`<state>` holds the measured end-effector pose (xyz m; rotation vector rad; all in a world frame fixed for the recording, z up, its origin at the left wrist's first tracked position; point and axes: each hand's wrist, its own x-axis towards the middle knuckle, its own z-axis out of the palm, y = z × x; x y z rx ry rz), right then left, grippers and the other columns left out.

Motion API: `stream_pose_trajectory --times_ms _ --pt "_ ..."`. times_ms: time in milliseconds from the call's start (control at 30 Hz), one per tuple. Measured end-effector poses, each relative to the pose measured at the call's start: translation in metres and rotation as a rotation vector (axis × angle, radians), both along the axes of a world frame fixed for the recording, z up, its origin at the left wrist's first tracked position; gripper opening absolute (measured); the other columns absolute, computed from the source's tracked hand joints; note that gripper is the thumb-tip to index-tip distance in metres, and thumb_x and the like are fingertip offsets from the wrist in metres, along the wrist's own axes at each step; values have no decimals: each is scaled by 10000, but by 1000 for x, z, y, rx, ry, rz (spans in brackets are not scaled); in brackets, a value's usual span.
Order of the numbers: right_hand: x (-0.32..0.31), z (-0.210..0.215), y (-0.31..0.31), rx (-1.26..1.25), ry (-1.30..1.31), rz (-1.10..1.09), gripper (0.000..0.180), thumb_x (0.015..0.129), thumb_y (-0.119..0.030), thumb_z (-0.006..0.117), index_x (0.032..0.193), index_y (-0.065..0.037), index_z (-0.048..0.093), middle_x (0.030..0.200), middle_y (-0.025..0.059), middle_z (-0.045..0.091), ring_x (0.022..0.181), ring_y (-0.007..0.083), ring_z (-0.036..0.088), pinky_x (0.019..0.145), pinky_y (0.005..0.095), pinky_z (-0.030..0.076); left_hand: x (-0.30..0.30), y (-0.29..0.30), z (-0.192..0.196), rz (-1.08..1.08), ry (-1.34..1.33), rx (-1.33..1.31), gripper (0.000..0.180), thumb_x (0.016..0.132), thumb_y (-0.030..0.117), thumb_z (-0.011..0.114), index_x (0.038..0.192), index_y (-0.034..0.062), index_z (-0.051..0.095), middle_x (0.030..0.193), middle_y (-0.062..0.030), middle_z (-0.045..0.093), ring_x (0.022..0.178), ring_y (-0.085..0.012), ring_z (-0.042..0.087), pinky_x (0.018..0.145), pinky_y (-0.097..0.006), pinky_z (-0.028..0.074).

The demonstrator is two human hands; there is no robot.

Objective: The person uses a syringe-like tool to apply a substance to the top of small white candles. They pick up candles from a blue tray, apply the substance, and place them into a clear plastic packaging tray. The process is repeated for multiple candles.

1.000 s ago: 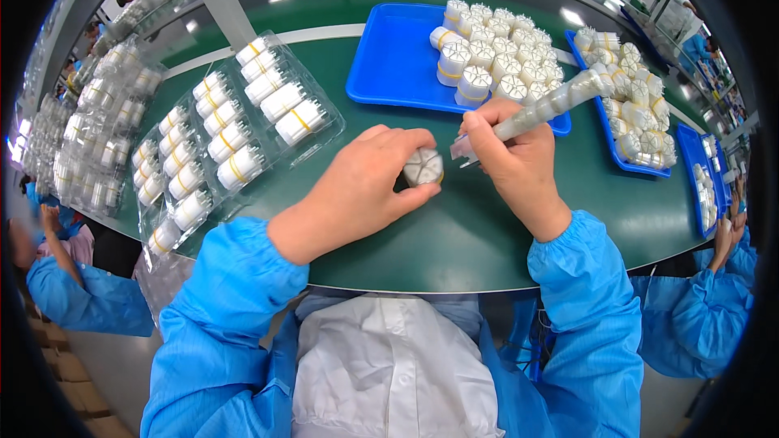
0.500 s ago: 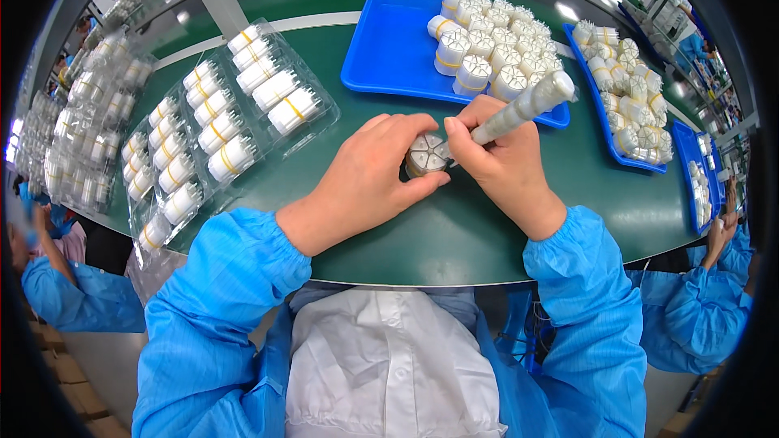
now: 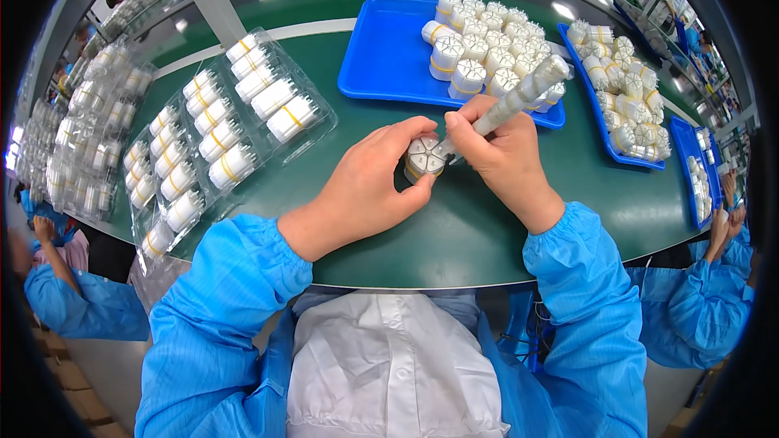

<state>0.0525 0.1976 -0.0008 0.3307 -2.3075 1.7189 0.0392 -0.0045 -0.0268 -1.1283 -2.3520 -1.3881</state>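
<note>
While your left hand [image 3: 369,186] is wrapped around the small white cylinder [image 3: 423,157], fingers and thumb closed on its sides, keep it standing on the green table [image 3: 454,235] with its segmented top facing up at you, just as it sits now, right between your two hands and near the table's front edge. Your right hand [image 3: 499,158] is clamped on the long pale tool [image 3: 519,101], pinched low on the shaft like a pen, with the tip touching the top of the cylinder and the far end slanting up over the near blue tray [image 3: 381,65]. To do this well, hold the cylinder firmly enough that it cannot turn or tip under the tool, but do not squeeze the yellow band out of place. Rest the heel of your right hand on the table so the tip stays steady, and press straight into the spot you are working instead of sideways, since I judge a slanted push could slip off the ribs. Keep your left thumb clear of the tip. How deep the tip sits cannot be told from here. Mind your right elbow room: the heap of white cylinders [image 3: 487,49] in the near tray lies just beyond the tool, a second blue tray [image 3: 604,126] lies further right, and the clear plastic packs [image 3: 219,146] of finished pieces lie well to your left
</note>
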Motion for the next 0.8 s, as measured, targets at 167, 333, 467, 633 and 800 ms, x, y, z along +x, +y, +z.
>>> stream_pose_trajectory --times_ms 167,333,467,633,800 --pt "1 -4 -1 101 59 -7 180 936 -149 701 834 -7 663 702 32 655 624 87 577 559 265 458 -1 1 8 72 118 -165 554 776 93 821 1275 26 589 1136 -129 633 1018 -271 657 853 -345 555" --pt "5 1 0 -51 51 -35 194 928 -166 713 837 -2 662 694 32 649 630 95 583 558 272 458 3 1 5 69 90 -98 574 778 78 813 1297 26 574 1147 -122 641 1028 -263 658 859 -338 538" --pt "2 0 3 -22 54 -13 203 924 -174 722 841 0 663 703 36 656 648 94 591 565 268 458 6 2 2 40 10 -2 641 782 56 791 1358 -3 517 1204 -135 664 1083 -257 666 893 -345 538" --pt "1 -1 0 48 25 21 199 925 -175 718 841 -3 664 714 35 659 655 91 589 575 264 459 4 1 3 27 8 -7 632 782 61 792 1350 0 520 1185 -135 663 1068 -260 663 880 -343 534" --pt "2 -8 -1 34 50 10 198 928 -172 711 838 -3 661 716 29 656 648 89 583 575 267 459 3 3 7 102 109 -173 573 774 81 808 1288 24 560 1101 -124 632 991 -271 637 833 -353 534"
